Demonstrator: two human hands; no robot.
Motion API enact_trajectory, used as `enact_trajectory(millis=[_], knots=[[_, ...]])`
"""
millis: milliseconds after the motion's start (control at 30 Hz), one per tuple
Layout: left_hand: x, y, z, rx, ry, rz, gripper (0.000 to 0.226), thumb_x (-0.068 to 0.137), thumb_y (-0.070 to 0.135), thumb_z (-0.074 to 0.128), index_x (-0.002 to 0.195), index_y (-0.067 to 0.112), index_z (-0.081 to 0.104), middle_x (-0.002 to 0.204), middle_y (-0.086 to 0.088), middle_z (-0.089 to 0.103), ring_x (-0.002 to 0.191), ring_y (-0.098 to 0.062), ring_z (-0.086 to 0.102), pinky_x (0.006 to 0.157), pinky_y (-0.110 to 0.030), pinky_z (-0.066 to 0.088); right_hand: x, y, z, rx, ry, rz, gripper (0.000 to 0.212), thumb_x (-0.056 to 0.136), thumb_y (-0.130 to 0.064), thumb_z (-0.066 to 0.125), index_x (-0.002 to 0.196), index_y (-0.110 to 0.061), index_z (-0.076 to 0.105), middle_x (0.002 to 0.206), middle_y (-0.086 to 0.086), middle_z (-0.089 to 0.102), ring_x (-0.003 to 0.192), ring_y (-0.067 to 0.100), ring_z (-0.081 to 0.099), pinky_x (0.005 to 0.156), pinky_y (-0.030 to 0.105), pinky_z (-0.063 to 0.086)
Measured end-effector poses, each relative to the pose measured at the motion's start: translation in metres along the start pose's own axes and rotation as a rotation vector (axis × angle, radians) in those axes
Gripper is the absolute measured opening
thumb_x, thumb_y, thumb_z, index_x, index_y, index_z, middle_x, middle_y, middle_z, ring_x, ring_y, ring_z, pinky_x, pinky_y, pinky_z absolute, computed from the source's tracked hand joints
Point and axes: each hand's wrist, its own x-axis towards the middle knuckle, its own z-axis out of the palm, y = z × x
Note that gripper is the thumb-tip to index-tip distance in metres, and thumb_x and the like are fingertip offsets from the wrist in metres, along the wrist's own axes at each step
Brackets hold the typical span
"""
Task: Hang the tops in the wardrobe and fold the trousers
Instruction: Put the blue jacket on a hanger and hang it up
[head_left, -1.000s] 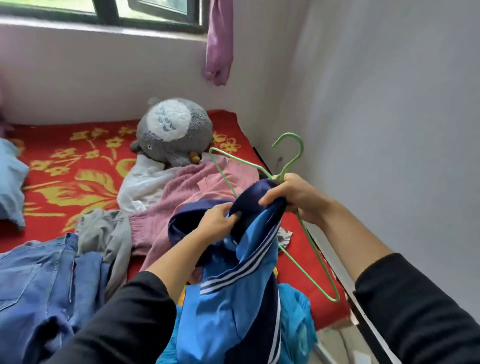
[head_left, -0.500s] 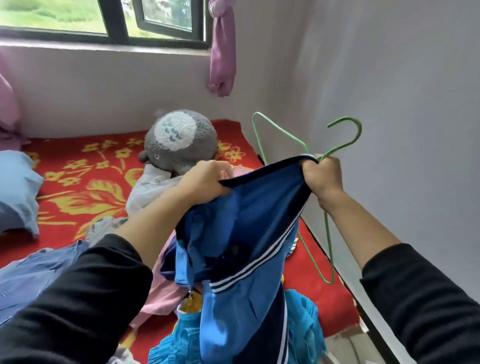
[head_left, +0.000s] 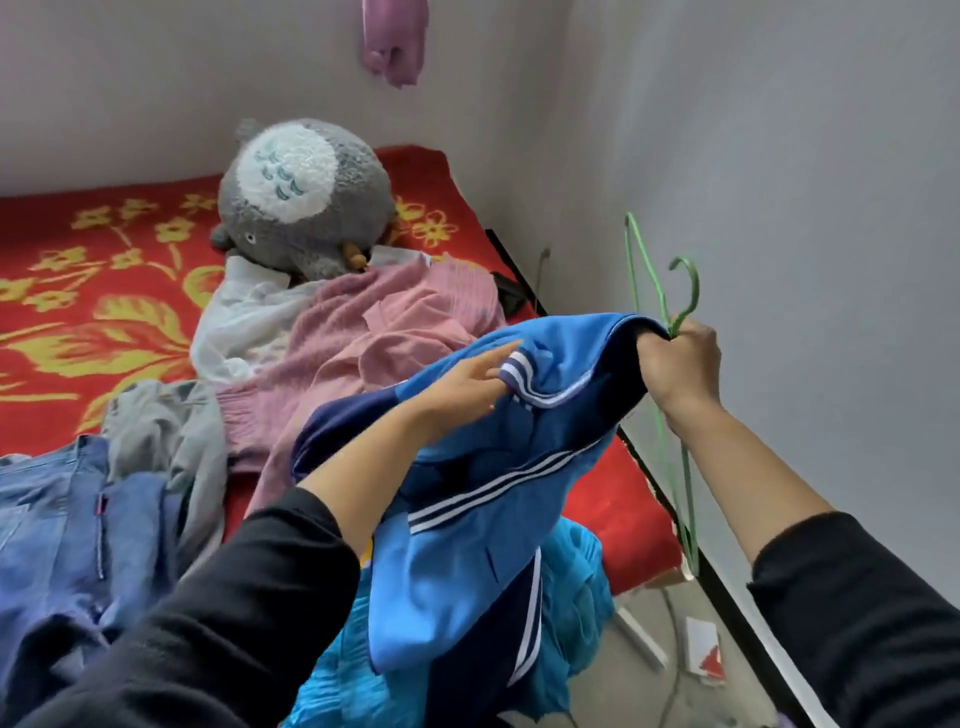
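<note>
At centre frame the jacket (head_left: 493, 483) is let go by the left hand (head_left: 467, 384), fingers now spread on it, while the hanger (head_left: 693, 291) and cloth are kept clenched in the right hand (head_left: 680, 369), so threading is judged unfinished.

View, one: head-worn wide-angle camera.
Position: above the near end of a bed under a red blanket with yellow flowers (head_left: 47, 223).
Facing: forward and down along the bed, toward a round grey plush toy with a white patch (head_left: 306, 202) at the far wall.
Right side: plain pale side wall (head_left: 805, 182), close by.
Foreground: black-sleeved forearms enter from the bottom edge; left hand (head_left: 462, 387) and right hand (head_left: 680, 369) sit mid-frame, near the lens.
Bottom right: strip of grey floor (head_left: 639, 691).
</note>
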Motion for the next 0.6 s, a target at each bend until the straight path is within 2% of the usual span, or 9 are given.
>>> enact_trajectory(millis=[67,133,200,300,333,367,433,533,600], knots=[[0.016,-0.031,0.020,-0.033,-0.092,-0.109,0.058,0.094,0.000,0.048,0.143,0.028,0.035,0.123,0.007,0.052,0.107,-0.007,0.048,0.067,-0.008,0.043,0.001,0.031,0.016,-0.122,-0.088,0.019,0.013,0.081,-0.012,0.055,0.073,-0.001,0.055,0.071,0.013,0.052,0.068,0.029,0.045,0.062,0.034,0.037],[0.021,-0.076,0.026,-0.027,0.020,-0.229,0.051,0.091,0.000,0.052,0.139,0.018,0.045,0.127,-0.005,0.054,0.102,-0.013,0.055,0.058,-0.005,0.042,-0.005,0.068,0.036,-0.217,-0.194,0.058,0.014,0.079,-0.014,0.061,0.074,-0.001,0.058,0.072,0.014,0.059,0.073,0.032,0.054,0.066,0.034,0.041],[0.015,-0.128,0.023,0.041,0.211,-0.368,0.033,0.087,0.005,0.053,0.117,0.017,0.061,0.104,-0.009,0.062,0.075,-0.016,0.054,0.054,-0.013,0.041,-0.014,0.104,0.060,-0.260,-0.303,0.139,0.015,0.073,-0.016,0.067,0.078,-0.002,0.064,0.075,0.013,0.064,0.078,0.032,0.060,0.068,0.035,0.044],[-0.004,-0.211,0.009,0.241,0.385,-0.607,0.013,0.080,0.012,0.051,0.071,0.018,0.058,0.075,-0.011,0.057,0.070,-0.027,0.050,0.065,-0.030,0.042,-0.032,0.147,0.097,-0.275,-0.445,0.220,0.009,0.073,-0.015,0.068,0.073,-0.006,0.064,0.072,0.008,0.062,0.076,0.029,0.059,0.066,0.031,0.041],[-0.010,-0.236,0.005,0.252,0.445,-0.689,0.014,0.082,0.010,0.051,0.073,0.009,0.062,0.077,-0.020,0.061,0.074,-0.035,0.055,0.068,-0.035,0.045,-0.038,0.157,0.109,-0.280,-0.468,0.219,0.009,0.076,-0.014,0.066,0.071,-0.008,0.062,0.071,0.007,0.061,0.076,0.028,0.058,0.066,0.031,0.039],[-0.014,-0.259,0.002,0.248,0.507,-0.750,0.018,0.084,0.009,0.052,0.088,-0.003,0.065,0.090,-0.028,0.064,0.086,-0.042,0.060,0.073,-0.039,0.047,-0.045,0.164,0.121,-0.281,-0.470,0.208,0.011,0.079,-0.014,0.063,0.069,-0.011,0.059,0.072,0.006,0.059,0.076,0.029,0.056,0.065,0.031,0.036],[-0.021,-0.293,0.001,0.224,0.553,-0.844,0.039,0.088,0.015,0.055,0.115,-0.013,0.054,0.116,-0.031,0.059,0.107,-0.042,0.056,0.085,-0.041,0.044,-0.059,0.174,0.142,-0.280,-0.399,0.176,0.012,0.086,-0.014,0.055,0.074,-0.011,0.054,0.073,0.002,0.055,0.080,0.032,0.054,0.066,0.031,0.028],[-0.029,-0.325,0.009,0.115,0.521,-0.888,0.062,0.084,0.029,0.067,0.132,-0.003,0.044,0.129,-0.019,0.055,0.117,-0.035,0.052,0.095,-0.037,0.040,-0.078,0.177,0.170,-0.175,-0.264,0.119,0.015,0.090,-0.014,0.046,0.089,0.001,0.050,0.071,-0.006,0.045,0.080,0.035,0.054,0.064,0.029,0.020],[-0.031,-0.332,0.019,0.043,0.471,-0.807,0.066,0.081,0.025,0.070,0.138,0.009,0.043,0.110,-0.006,0.062,0.096,-0.018,0.061,0.084,-0.029,0.047,-0.087,0.174,0.186,-0.059,-0.288,0.076,0.011,0.089,-0.011,0.050,0.089,-0.007,0.040,0.076,0.003,0.051,0.076,0.033,0.053,0.063,0.031,0.022]])
